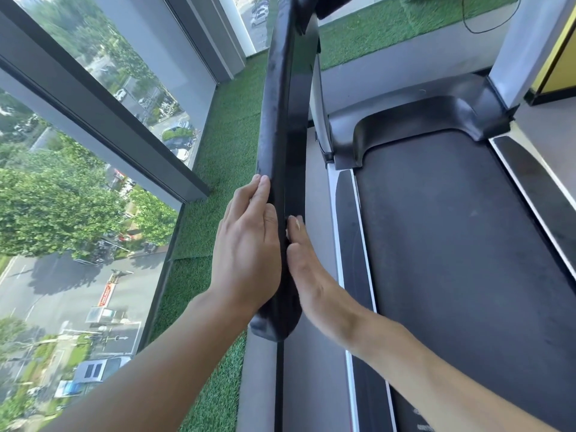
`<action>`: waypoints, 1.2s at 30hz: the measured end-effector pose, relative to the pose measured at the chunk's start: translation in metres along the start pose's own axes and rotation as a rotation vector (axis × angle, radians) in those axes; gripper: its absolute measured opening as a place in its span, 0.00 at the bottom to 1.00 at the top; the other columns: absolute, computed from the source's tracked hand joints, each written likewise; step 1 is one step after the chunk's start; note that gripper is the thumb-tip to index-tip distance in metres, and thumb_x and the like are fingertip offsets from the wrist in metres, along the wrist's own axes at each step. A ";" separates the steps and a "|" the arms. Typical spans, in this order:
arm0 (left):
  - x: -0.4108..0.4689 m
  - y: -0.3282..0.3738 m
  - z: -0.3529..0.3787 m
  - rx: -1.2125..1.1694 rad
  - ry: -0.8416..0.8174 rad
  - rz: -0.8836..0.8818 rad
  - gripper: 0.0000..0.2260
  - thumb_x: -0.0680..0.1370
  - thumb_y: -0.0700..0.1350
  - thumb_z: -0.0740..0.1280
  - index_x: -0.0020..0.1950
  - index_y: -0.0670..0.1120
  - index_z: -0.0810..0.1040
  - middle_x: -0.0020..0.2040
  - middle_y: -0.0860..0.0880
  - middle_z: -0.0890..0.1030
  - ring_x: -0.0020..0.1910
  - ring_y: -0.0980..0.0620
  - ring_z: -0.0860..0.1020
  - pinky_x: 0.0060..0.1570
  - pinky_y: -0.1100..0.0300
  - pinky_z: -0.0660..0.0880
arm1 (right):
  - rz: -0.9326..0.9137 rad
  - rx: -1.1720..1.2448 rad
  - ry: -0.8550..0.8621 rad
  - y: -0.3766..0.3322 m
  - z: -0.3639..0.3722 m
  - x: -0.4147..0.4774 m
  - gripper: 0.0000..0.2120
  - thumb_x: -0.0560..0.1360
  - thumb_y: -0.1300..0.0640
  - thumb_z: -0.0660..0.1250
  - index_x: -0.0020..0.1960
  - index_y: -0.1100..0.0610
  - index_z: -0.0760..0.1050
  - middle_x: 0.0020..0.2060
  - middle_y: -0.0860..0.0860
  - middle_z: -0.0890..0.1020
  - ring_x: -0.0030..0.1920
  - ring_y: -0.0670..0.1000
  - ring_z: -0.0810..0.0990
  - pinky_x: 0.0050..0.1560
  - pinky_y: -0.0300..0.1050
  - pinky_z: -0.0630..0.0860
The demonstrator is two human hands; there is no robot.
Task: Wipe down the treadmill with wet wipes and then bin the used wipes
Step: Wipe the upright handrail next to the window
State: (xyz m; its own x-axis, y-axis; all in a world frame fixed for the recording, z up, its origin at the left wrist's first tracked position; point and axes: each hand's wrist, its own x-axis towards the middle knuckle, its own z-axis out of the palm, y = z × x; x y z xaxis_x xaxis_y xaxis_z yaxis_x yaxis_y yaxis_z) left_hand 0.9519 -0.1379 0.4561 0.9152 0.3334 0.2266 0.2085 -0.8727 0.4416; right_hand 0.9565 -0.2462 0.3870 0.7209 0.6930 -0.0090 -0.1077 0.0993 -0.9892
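While the left hand (246,244) lies flat-fingered along the treadmill handrail (280,104), the right hand (308,269) presses straight-fingered opposite

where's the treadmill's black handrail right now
Head view, left of centre: the black handrail runs between the window and the belt, left hand and right hand against its near end.
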 end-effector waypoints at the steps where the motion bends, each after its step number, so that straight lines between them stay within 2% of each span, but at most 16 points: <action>1: 0.000 0.000 0.000 0.003 0.005 0.002 0.24 0.82 0.49 0.50 0.78 0.46 0.64 0.76 0.55 0.64 0.76 0.59 0.60 0.75 0.57 0.59 | -0.014 -0.012 0.025 0.003 0.007 0.005 0.27 0.80 0.33 0.44 0.74 0.38 0.41 0.78 0.37 0.41 0.76 0.34 0.38 0.78 0.41 0.41; 3: -0.001 0.000 0.000 0.004 0.012 0.004 0.23 0.83 0.47 0.51 0.78 0.45 0.64 0.76 0.55 0.65 0.76 0.59 0.60 0.75 0.59 0.59 | 0.108 0.021 0.061 0.019 0.019 0.004 0.18 0.83 0.41 0.46 0.71 0.36 0.46 0.79 0.44 0.47 0.79 0.43 0.44 0.79 0.42 0.46; 7: -0.001 0.000 0.001 0.012 0.017 0.000 0.21 0.84 0.44 0.52 0.78 0.45 0.64 0.75 0.55 0.65 0.75 0.59 0.60 0.74 0.62 0.58 | 0.146 -0.046 -0.011 0.017 0.011 -0.012 0.22 0.83 0.44 0.42 0.74 0.39 0.37 0.78 0.38 0.42 0.76 0.35 0.39 0.76 0.34 0.42; 11: -0.002 0.001 0.001 0.008 0.020 -0.003 0.20 0.85 0.43 0.53 0.78 0.45 0.64 0.75 0.55 0.66 0.75 0.59 0.61 0.74 0.59 0.59 | 0.084 -0.067 -0.120 0.004 -0.007 -0.040 0.29 0.80 0.39 0.43 0.77 0.41 0.34 0.74 0.30 0.35 0.71 0.27 0.33 0.75 0.37 0.37; 13: -0.002 0.003 0.000 0.014 0.014 -0.006 0.20 0.85 0.43 0.53 0.78 0.45 0.64 0.75 0.55 0.66 0.75 0.59 0.61 0.74 0.60 0.59 | 0.090 -0.062 -0.156 0.012 0.003 -0.042 0.28 0.80 0.40 0.42 0.77 0.40 0.34 0.73 0.29 0.34 0.71 0.27 0.33 0.73 0.33 0.37; 16: -0.002 0.003 0.000 0.017 0.018 -0.015 0.20 0.85 0.43 0.53 0.78 0.45 0.64 0.75 0.55 0.65 0.75 0.59 0.61 0.74 0.60 0.60 | 0.228 0.057 -0.090 0.025 0.003 -0.025 0.22 0.83 0.43 0.41 0.76 0.39 0.44 0.76 0.33 0.37 0.74 0.30 0.36 0.72 0.29 0.40; 20: -0.002 0.003 0.000 0.019 0.016 -0.019 0.20 0.85 0.43 0.53 0.78 0.46 0.64 0.76 0.56 0.65 0.75 0.59 0.61 0.73 0.62 0.59 | 0.150 0.048 -0.068 0.041 0.001 -0.024 0.34 0.76 0.34 0.45 0.78 0.41 0.37 0.72 0.27 0.37 0.68 0.21 0.37 0.64 0.19 0.41; 22: -0.002 0.003 0.000 0.024 0.020 -0.022 0.20 0.85 0.43 0.53 0.78 0.46 0.64 0.76 0.56 0.65 0.75 0.59 0.61 0.73 0.61 0.60 | 0.032 -0.099 -0.093 0.059 0.011 -0.034 0.37 0.71 0.25 0.52 0.76 0.38 0.50 0.74 0.30 0.51 0.75 0.31 0.44 0.75 0.32 0.43; 23: -0.002 0.003 0.000 0.018 0.022 -0.025 0.20 0.85 0.43 0.53 0.78 0.46 0.64 0.75 0.56 0.65 0.75 0.59 0.61 0.73 0.60 0.60 | 0.014 -0.114 -0.087 0.081 0.012 -0.042 0.36 0.66 0.20 0.56 0.69 0.35 0.61 0.71 0.33 0.62 0.77 0.39 0.52 0.79 0.45 0.48; 24: -0.002 0.003 0.000 0.011 0.023 -0.027 0.20 0.85 0.43 0.53 0.78 0.46 0.65 0.75 0.56 0.65 0.75 0.59 0.61 0.73 0.60 0.60 | 0.051 -0.040 -0.063 0.096 0.009 -0.045 0.32 0.64 0.17 0.56 0.62 0.33 0.65 0.65 0.34 0.67 0.76 0.44 0.60 0.79 0.54 0.53; 26: -0.001 0.003 0.000 0.002 0.025 -0.027 0.20 0.85 0.43 0.53 0.78 0.46 0.65 0.75 0.57 0.65 0.75 0.60 0.61 0.73 0.60 0.60 | 0.159 -0.011 -0.039 0.067 0.010 -0.040 0.26 0.69 0.19 0.51 0.61 0.30 0.62 0.64 0.33 0.63 0.73 0.40 0.60 0.79 0.55 0.51; 28: -0.002 0.002 0.001 0.003 0.022 -0.023 0.20 0.85 0.43 0.52 0.78 0.46 0.64 0.76 0.57 0.65 0.75 0.60 0.61 0.73 0.60 0.60 | 0.136 0.121 -0.036 0.037 0.012 -0.031 0.30 0.76 0.27 0.47 0.75 0.36 0.51 0.74 0.30 0.50 0.75 0.32 0.46 0.77 0.41 0.42; 29: -0.002 0.002 0.001 0.008 0.021 -0.022 0.20 0.85 0.43 0.52 0.78 0.46 0.64 0.76 0.56 0.65 0.75 0.59 0.61 0.73 0.61 0.60 | 0.081 0.143 -0.050 0.036 0.015 -0.028 0.33 0.75 0.28 0.47 0.77 0.37 0.47 0.76 0.31 0.45 0.74 0.30 0.43 0.75 0.36 0.42; 32: -0.001 0.002 0.000 0.011 0.019 -0.024 0.20 0.85 0.43 0.52 0.78 0.45 0.64 0.75 0.56 0.65 0.74 0.60 0.60 0.73 0.63 0.58 | -0.003 -0.002 -0.084 0.052 0.015 -0.040 0.30 0.64 0.21 0.60 0.60 0.29 0.54 0.75 0.38 0.57 0.69 0.36 0.58 0.77 0.41 0.53; 34: -0.001 0.002 0.000 0.009 0.017 -0.026 0.20 0.85 0.43 0.52 0.78 0.45 0.64 0.75 0.56 0.65 0.75 0.60 0.60 0.72 0.63 0.59 | -0.015 -0.064 -0.030 0.055 0.019 -0.051 0.18 0.74 0.29 0.57 0.59 0.28 0.53 0.78 0.41 0.55 0.70 0.36 0.57 0.78 0.44 0.52; 36: -0.001 0.002 0.000 0.009 0.013 -0.025 0.20 0.85 0.43 0.52 0.78 0.45 0.64 0.76 0.55 0.65 0.75 0.59 0.61 0.73 0.62 0.59 | -0.024 -0.072 -0.025 0.023 0.021 -0.064 0.20 0.83 0.40 0.47 0.72 0.30 0.43 0.78 0.35 0.42 0.74 0.32 0.43 0.76 0.37 0.42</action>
State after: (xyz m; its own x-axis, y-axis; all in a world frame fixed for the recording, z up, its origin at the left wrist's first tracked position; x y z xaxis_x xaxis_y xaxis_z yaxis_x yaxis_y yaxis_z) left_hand 0.9509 -0.1398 0.4563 0.9049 0.3601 0.2269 0.2348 -0.8670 0.4395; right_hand 0.8939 -0.2731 0.3682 0.7054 0.7086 0.0180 -0.0403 0.0655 -0.9970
